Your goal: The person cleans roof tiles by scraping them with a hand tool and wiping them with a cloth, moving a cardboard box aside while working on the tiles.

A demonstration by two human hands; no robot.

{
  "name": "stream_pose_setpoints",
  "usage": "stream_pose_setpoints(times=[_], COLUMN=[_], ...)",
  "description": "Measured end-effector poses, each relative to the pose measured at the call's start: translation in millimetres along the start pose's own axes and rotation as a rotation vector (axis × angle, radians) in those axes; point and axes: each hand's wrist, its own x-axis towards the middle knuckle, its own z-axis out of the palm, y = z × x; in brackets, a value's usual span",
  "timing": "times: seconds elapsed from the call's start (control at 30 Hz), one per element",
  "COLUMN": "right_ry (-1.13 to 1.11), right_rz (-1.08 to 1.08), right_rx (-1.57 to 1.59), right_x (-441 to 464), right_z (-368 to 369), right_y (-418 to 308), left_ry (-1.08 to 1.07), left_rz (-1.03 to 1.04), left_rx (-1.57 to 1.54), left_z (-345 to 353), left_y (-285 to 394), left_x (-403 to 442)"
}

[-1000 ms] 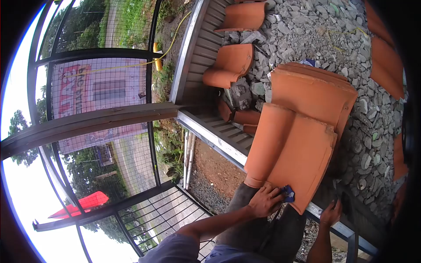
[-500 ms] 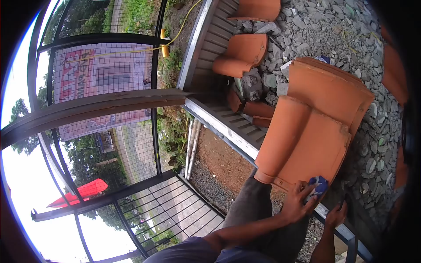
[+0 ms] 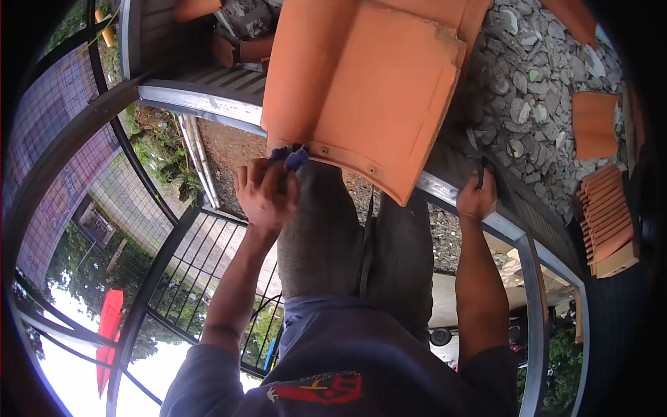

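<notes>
A large orange clay roof tile (image 3: pixel 389 90) lies tilted in front of me, its lower edge above my thighs. My left hand (image 3: pixel 267 194) is closed around a crumpled blue cloth (image 3: pixel 292 157) at the tile's lower left corner. To the right of the tile, beside the metal rail, my right hand (image 3: pixel 478 194) grips a thin dark tool (image 3: pixel 479 174); what kind of tool it is cannot be made out. Part of another tile shows beneath the top one.
Grey rubble (image 3: pixel 517 90) spreads at the upper right. A row of stacked tiles (image 3: pixel 606 212) and a single tile (image 3: pixel 595 125) lie farther right. The metal rail (image 3: pixel 201 101) crosses before my legs. Black mesh fencing (image 3: pixel 187 271) stands at the left.
The view has swung down and to the right. My left hand with the blue cloth has moved along the tile's lower edge, from its right part to its left corner.
</notes>
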Motion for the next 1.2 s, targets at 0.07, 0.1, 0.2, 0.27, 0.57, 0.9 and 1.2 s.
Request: stream_pose_setpoints(times=[0.07, 0.1, 0.2, 0.27, 0.57, 0.9, 1.2], right_ry=[0.016, 0.027, 0.05, 0.048, 0.036, 0.054, 0.129], right_rz=[-0.02, -0.038, -0.062, -0.068, -0.05, -0.065, -0.122], right_rx=[0.002, 0.002, 0.003, 0.013, 0.009, 0.029, 0.139], right_x=[-2, 0, 3, 1, -1, 2, 0], right_z=[0, -1, -2, -1, -9, -4, -9], right_y=[1, 0, -2, -4, -9, -7, -11], left_ry=[0.174, 0.157, -0.055, -0.033, -0.023, 0.022, 0.341], left_rz=[-0.209, -0.229, 0.065, 0.1, -0.033, 0.029, -1.49], left_rx=[-0.152, -0.322, -0.455, -0.329, 0.0, -0.252, -1.157], left_z=[12, 24, 50, 58, 35, 40, 18], left_y=[26, 48, 110, 110, 43, 57, -69], left_x=[4, 1, -5, -8, 10, -1, -80])
